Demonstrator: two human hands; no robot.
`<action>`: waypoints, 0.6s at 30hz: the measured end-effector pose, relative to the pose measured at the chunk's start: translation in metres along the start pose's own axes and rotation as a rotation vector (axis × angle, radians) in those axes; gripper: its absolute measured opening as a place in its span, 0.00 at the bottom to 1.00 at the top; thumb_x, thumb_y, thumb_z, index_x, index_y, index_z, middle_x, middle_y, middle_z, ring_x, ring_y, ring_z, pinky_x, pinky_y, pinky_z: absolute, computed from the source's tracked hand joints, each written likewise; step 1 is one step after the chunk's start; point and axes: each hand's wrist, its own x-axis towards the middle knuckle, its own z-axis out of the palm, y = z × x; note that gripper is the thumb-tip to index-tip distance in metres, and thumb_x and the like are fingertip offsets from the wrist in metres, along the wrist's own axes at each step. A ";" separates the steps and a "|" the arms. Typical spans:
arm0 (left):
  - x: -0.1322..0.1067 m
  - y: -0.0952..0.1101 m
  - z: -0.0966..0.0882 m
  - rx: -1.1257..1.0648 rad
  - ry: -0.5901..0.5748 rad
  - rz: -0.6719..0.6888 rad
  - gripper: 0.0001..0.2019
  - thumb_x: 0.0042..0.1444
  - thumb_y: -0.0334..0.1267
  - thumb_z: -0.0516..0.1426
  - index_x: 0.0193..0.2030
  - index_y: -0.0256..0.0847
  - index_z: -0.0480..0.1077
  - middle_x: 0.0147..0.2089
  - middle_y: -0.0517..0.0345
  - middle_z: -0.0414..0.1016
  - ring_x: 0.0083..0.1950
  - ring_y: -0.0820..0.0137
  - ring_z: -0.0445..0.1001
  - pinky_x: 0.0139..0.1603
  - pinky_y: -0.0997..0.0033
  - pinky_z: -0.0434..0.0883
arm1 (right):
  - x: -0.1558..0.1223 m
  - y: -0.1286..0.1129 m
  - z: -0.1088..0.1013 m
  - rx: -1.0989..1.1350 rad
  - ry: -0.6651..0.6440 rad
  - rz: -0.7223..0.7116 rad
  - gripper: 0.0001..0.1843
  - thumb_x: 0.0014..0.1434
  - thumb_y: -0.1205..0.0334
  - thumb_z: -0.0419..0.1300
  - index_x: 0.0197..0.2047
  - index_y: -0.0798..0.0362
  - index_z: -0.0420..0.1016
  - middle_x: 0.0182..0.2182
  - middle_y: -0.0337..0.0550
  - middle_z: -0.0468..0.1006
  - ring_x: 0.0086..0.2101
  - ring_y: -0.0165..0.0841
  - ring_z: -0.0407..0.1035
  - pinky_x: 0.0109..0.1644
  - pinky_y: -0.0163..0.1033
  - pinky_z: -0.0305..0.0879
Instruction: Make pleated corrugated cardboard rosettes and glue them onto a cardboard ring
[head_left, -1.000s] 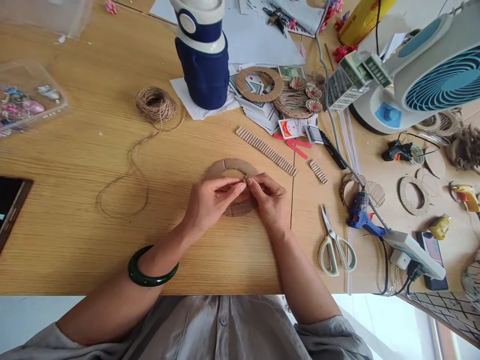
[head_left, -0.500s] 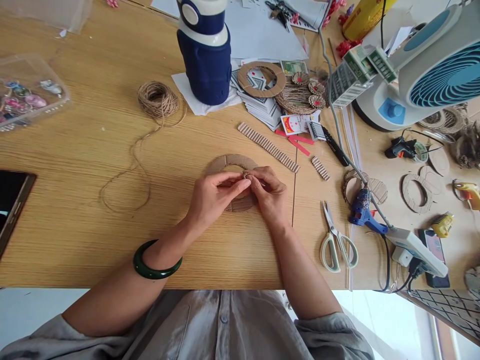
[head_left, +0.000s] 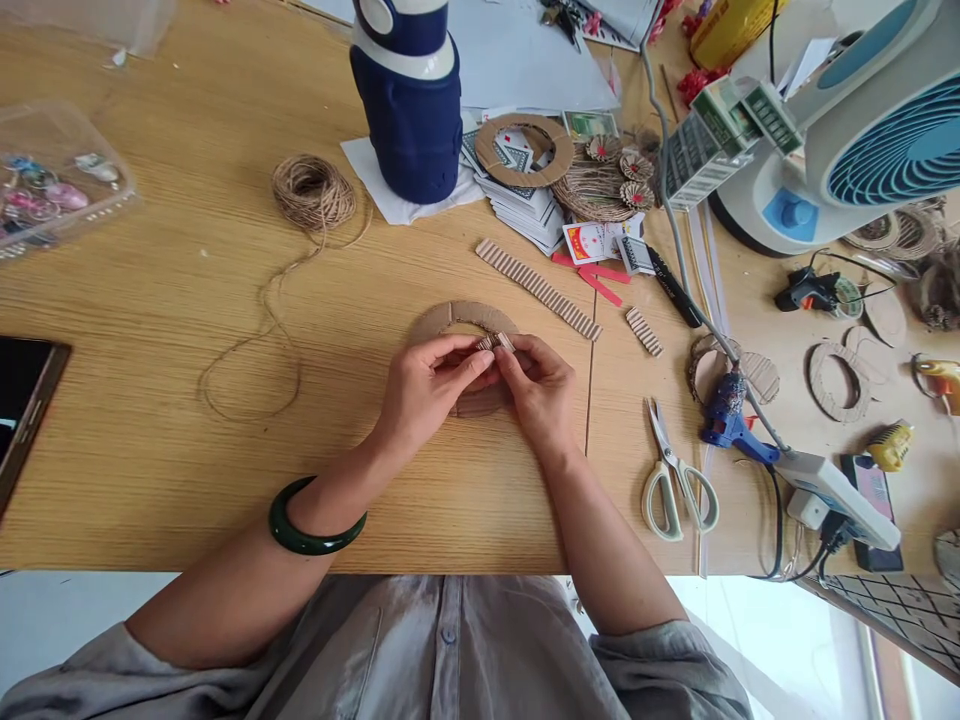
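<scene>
Pinched by left hand and right hand: small ridged piece, over cardboard ring. From here I read shaping; next move wants even pressure.

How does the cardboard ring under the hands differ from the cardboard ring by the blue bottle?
The near ring lies on the table; the far ring by the blue bottle rests on playing cards. The left hand and right hand partly hide the near ring, while neither covers the far ring. Both are flat, brown cardboard with open centres.
</scene>
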 end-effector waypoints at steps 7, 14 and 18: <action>0.000 0.000 -0.005 0.084 0.001 0.072 0.13 0.58 0.46 0.66 0.44 0.40 0.81 0.42 0.54 0.86 0.42 0.64 0.84 0.48 0.68 0.81 | 0.000 -0.003 0.001 0.096 -0.002 0.032 0.09 0.58 0.54 0.69 0.39 0.48 0.79 0.23 0.32 0.78 0.24 0.29 0.75 0.34 0.37 0.74; 0.002 0.007 -0.009 0.194 0.039 0.163 0.12 0.59 0.43 0.65 0.46 0.39 0.82 0.45 0.54 0.85 0.37 0.70 0.83 0.43 0.72 0.81 | 0.002 0.003 -0.002 -0.012 -0.065 0.029 0.14 0.58 0.49 0.69 0.38 0.51 0.79 0.25 0.34 0.77 0.25 0.27 0.72 0.33 0.35 0.73; 0.006 0.006 -0.014 0.254 -0.053 0.211 0.12 0.62 0.42 0.62 0.49 0.42 0.82 0.49 0.53 0.83 0.41 0.69 0.81 0.39 0.72 0.80 | 0.002 0.004 -0.003 0.013 -0.120 0.040 0.16 0.57 0.47 0.70 0.39 0.51 0.79 0.28 0.35 0.77 0.25 0.26 0.71 0.33 0.35 0.75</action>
